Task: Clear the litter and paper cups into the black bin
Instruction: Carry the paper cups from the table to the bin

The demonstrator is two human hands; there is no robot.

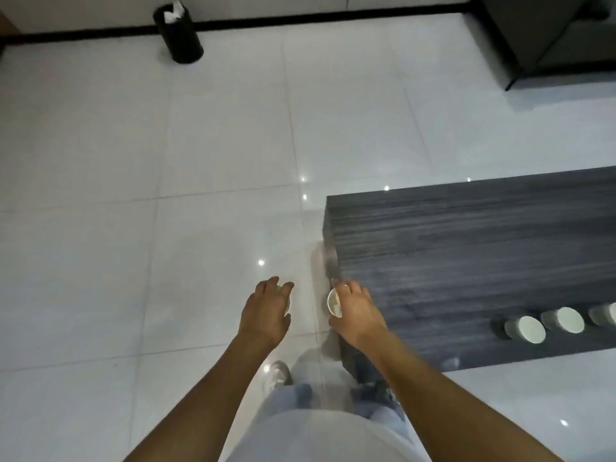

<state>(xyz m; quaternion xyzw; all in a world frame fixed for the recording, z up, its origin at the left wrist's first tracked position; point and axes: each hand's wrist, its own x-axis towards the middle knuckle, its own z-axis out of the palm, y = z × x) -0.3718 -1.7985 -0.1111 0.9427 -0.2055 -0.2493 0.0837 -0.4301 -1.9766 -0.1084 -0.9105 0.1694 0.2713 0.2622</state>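
The person is standing on a glossy pale tiled floor point(166, 145), both bare forearms reaching forward and down. The left hand point(266, 311) is curling its fingers round a white paper cup point(287, 306), of which only a sliver of rim is showing past the fingers on the hand's right side. The right hand point(355, 311) is gripping a second paper cup point(333, 303), its open mouth tipping toward the left so that the pale inside is showing, with the fingers wrapping over its top edge. Both cups are being held in the air, the left one over the floor, the right one just at the near left corner of the dark grey wood-grain desk point(466, 245). Three more paper cups are sitting in a row on the desk near its right end: the nearest point(526, 330), the middle one point(565, 319) just beside it, and a third point(605, 314) being cut off by the frame edge. The black bin point(178, 36) is standing well apart from the hands, far up at the left by the wall's dark skirting, with crumpled white paper point(174, 13) poking out of its top. A dark cabinet point(550, 35) is filling the upper right corner. Below the arms, a white shirt, light blue jeans and a pale shoe point(278, 375) are showing, somewhat blurred.
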